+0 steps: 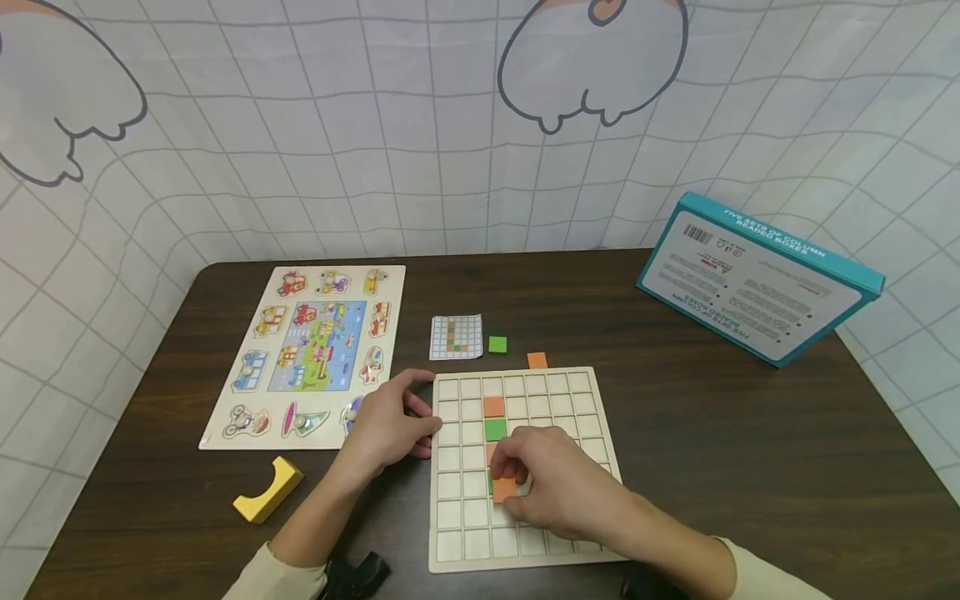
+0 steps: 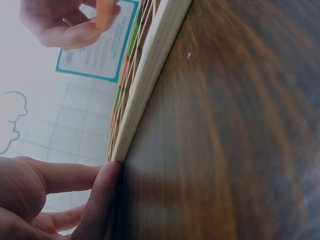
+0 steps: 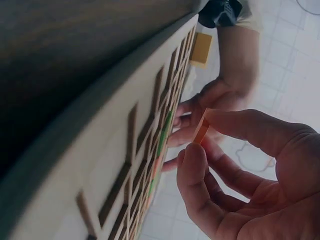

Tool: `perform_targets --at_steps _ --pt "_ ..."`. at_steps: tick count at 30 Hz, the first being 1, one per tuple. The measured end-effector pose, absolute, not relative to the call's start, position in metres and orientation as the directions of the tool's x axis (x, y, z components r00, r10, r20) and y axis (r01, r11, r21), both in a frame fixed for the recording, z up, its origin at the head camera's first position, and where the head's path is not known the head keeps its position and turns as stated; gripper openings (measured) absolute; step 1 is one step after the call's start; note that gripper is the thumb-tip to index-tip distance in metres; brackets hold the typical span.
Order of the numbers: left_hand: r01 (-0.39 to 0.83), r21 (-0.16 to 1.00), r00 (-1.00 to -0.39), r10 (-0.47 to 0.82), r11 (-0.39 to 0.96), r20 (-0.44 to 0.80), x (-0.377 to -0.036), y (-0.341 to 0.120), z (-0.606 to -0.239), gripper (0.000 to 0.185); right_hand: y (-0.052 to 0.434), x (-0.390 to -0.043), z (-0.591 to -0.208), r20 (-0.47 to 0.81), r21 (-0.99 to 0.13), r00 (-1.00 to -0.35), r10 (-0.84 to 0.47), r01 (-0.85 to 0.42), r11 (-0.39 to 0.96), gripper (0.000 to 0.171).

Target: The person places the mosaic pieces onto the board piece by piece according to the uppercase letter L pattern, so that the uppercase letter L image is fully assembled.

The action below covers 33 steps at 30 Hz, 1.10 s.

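Note:
An orange square tile [image 1: 504,490] is pinched between the thumb and fingers of my right hand [image 1: 558,483], just over the wooden grid board [image 1: 459,542]. In the right wrist view the tile [image 3: 201,127] appears edge-on, above the board's surface. Below it in the grid, a column of orange and green tiles, including a green tile [image 1: 495,430] and an orange tile [image 1: 493,407], is partly hidden by my right hand. My left hand [image 1: 390,425] rests against the board's left edge, its fingertips touching the rim [image 2: 122,145].
Behind the board lie a patterned grid card [image 1: 456,337], a loose green tile [image 1: 497,344] and another orange tile [image 1: 537,360]. A picture puzzle board [image 1: 251,333] and a yellow arch block [image 1: 270,493] are on the left. A teal box [image 1: 757,283] stands at the back right.

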State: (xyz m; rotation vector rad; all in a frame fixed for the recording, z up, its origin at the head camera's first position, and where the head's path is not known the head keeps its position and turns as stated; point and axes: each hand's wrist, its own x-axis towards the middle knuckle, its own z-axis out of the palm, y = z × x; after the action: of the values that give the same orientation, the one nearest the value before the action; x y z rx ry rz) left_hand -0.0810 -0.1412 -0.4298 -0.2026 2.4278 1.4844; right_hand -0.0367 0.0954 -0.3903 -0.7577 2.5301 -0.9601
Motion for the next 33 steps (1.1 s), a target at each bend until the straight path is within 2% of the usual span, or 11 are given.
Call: perform_targets --at_steps 16,33 --pt "-0.264 0.848 -0.949 0.036 0.459 -0.314 -0.081 -0.141 -0.430 0.062 0.093 -0.033 -0.403 -0.122 -0.649 -0.751 -0.649 -0.434 0.625 0.026" --pt "-0.262 0.842 -0.948 0.037 0.471 -0.316 -0.082 -0.142 -0.431 0.063 0.092 -0.033 -0.404 -0.127 -0.643 -0.738 -0.663 -0.448 0.622 0.024"
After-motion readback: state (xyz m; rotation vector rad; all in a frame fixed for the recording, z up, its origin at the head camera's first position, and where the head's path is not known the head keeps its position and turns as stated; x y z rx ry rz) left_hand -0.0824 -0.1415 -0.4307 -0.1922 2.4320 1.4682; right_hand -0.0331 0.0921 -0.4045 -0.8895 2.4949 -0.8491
